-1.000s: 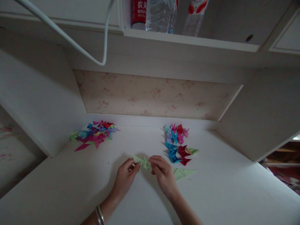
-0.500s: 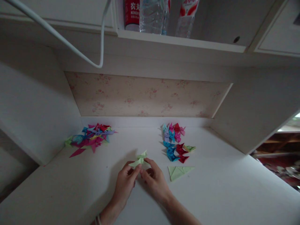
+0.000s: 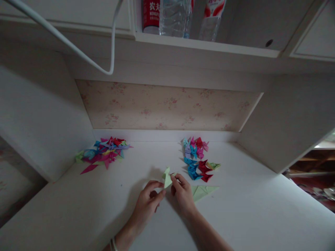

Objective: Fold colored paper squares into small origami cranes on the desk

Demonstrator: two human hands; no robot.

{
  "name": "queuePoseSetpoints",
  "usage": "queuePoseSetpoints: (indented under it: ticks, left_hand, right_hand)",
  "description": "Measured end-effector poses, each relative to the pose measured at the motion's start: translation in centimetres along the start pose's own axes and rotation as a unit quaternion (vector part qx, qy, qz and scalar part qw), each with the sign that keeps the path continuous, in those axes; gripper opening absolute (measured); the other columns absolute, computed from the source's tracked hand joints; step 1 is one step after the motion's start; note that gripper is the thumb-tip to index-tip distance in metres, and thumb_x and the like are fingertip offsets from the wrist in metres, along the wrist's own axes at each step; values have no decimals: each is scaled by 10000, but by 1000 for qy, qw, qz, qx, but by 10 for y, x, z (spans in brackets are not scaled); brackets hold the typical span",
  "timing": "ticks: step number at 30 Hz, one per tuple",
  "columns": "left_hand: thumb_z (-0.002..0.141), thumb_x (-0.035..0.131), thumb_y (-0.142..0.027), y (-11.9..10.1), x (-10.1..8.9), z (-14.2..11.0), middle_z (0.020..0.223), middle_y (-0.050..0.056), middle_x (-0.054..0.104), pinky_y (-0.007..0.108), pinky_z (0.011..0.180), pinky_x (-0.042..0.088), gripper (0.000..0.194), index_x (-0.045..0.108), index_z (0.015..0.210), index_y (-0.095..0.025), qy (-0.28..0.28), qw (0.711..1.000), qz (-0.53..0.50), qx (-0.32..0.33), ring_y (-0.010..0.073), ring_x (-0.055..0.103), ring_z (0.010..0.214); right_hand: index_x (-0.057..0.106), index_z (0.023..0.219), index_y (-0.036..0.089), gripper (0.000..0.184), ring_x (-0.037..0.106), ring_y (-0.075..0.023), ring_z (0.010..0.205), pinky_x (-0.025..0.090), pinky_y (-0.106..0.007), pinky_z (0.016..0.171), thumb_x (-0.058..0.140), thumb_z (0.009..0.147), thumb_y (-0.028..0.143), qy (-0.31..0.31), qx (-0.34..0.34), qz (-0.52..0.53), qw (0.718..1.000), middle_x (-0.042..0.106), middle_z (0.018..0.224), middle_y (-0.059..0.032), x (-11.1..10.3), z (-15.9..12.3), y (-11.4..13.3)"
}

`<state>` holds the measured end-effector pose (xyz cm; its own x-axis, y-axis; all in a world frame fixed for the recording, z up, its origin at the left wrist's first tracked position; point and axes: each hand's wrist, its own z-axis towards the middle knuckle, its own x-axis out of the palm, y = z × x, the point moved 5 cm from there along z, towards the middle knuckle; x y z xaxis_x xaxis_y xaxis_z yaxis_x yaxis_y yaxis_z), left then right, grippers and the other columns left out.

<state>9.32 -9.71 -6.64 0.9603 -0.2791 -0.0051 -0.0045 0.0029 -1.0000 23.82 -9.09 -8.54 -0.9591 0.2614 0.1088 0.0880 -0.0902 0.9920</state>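
My right hand (image 3: 183, 193) pinches a small pale green origami piece (image 3: 167, 177) between thumb and fingers, holding it just above the table. One fold of the paper points upward. Beside its lower left edge is my left hand (image 3: 148, 200), thumb and index finger apart; whether the index fingertip touches the paper, I cannot tell. A flat, creased pale green paper triangle (image 3: 205, 191) lies to the right, its left corner partly hidden behind my right hand. Beyond it rest folded pieces in blue (image 3: 193, 172) and red (image 3: 205, 167), with one yellow-green piece (image 3: 214, 165).
A heap of colourful origami (image 3: 107, 151) lies at the back left of the white table (image 3: 86, 209). Another small cluster (image 3: 196, 148) stands at the back right. Overhead, a shelf (image 3: 209, 44) holds bottles (image 3: 172, 21), and a white bent tube (image 3: 78, 48) hangs at upper left.
The green piece has turned and moved slightly right in my right hand. My left thumb and finger, which gripped its left side before, have come apart from each other.
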Motion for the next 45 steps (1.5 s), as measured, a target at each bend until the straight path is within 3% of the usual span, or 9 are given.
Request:
queuePoseSetpoints:
  ticks: [3,8,14,19,26,32,39,45]
  left_hand:
    - [747,609,-514,5,-5,2,469,-84,433,177,383,280,439,604,987,-147,-34,998,13,-54,74,387,391]
    - [738,581,-558,6,-8,5,475,-68,462,185,387,288,489,631,981,-136,-40,998,16,-56,88,407,406]
    - [749,566,-554,6,-9,5,452,-64,450,185,399,258,466,667,939,-141,-41,996,67,-48,87,382,405]
    - [784,549,-509,3,-11,5,540,-40,497,189,429,285,411,684,922,-147,-48,996,76,-8,91,404,455]
    - [817,529,-452,1,-13,6,760,25,610,198,465,331,366,709,911,-148,-50,994,84,37,99,449,533]
    - [818,544,-435,6,-13,9,779,33,632,200,487,347,341,727,906,-162,-44,992,112,42,104,480,541]
    - [828,534,-385,7,-14,10,809,51,651,210,559,396,301,731,921,-178,-38,989,135,50,155,557,677]
    - [825,544,-381,6,-13,10,813,57,660,230,645,435,286,737,901,-184,-35,987,139,70,177,584,747]
  right_hand:
    - [596,718,181,322,358,-90,421,257,-221,428,603,793,494,20,0,22,1000,423,458,63,-2,3,-2]
    - [627,721,176,311,380,-88,435,271,-223,431,626,781,481,84,6,47,995,479,509,43,6,1,-2]
    - [648,735,176,316,374,-86,448,270,-224,433,644,765,491,104,10,41,994,503,551,31,8,-1,-2]
    - [660,766,179,275,382,-85,473,277,-228,451,626,797,450,118,-11,15,993,557,635,10,9,-1,2]
    - [663,807,183,265,364,-88,485,252,-224,452,598,826,440,137,-13,8,991,473,583,35,12,-5,5]
    - [628,653,164,317,383,-92,515,266,-230,472,616,813,438,114,-37,-22,993,472,600,26,9,-2,5]
    - [640,697,161,280,392,-86,517,246,-235,461,637,804,420,141,-23,-4,990,557,702,-7,11,-3,6]
    - [591,607,156,353,386,-90,519,263,-231,477,606,825,434,120,-29,-21,992,458,580,28,9,-1,3]
